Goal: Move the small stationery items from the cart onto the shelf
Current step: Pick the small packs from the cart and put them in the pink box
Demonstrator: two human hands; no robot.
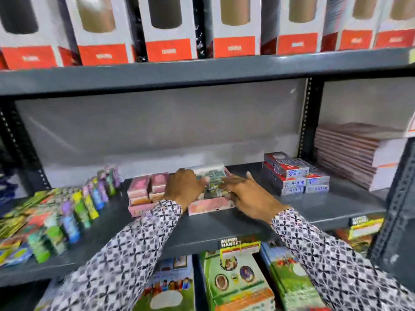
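Open pink cardboard tray (210,206) w/ small wrapped stationery packs sits mid grey metal shelf (292,212). Left hand (183,187) and right hand (249,196) rest on its contents, fingers spread; grip blurred, can't tell. Pink boxed stack (148,189) just left, red-blue flat boxes (294,176) right, notebook pile (357,153) beyond.

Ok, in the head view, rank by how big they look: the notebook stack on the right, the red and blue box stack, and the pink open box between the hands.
1. Notebook stack, clearly largest.
2. Red and blue box stack.
3. Pink open box; partly hidden by the hands, so its place against the box stack is unsure.
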